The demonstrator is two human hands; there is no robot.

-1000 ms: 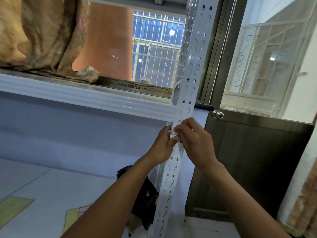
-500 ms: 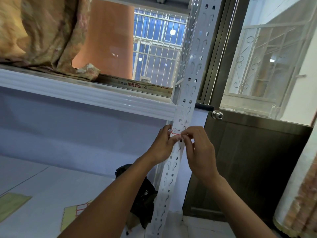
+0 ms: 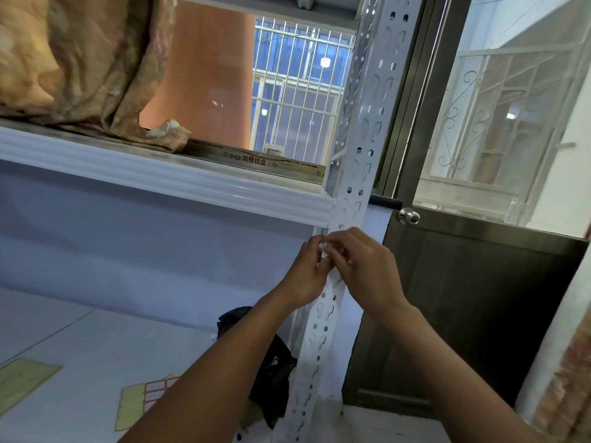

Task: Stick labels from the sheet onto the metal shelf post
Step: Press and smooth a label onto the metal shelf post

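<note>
Your left hand [image 3: 305, 273] and right hand [image 3: 364, 266] meet at the front face of the metal shelf post [image 3: 361, 161], just below the white shelf edge [image 3: 166, 177]. Both hands are partly curled, fingertips pinched together over one spot on the post. A small pale label [image 3: 324, 247] shows between the fingertips; its print is too blurred and covered to read. Whether either hand grips it or only presses it flat, I cannot tell.

The post is white-painted angle steel, punched with paired keyhole slots and round holes along its length. It runs tilted through the view, from top right to bottom centre. Your left hand sits on its left side, your right hand crosses its front and hides part of it.

The label sheet [image 3: 153, 391] lies well apart from your hands, low on the patterned bed surface [image 3: 64, 330] at lower left: yellow-green backing with red-bordered white labels in rows, partly hidden by your left forearm. A black bag [image 3: 271, 378] sits beside the post's lower part. A dark door with a round knob [image 3: 408, 216] stands to the right.
</note>
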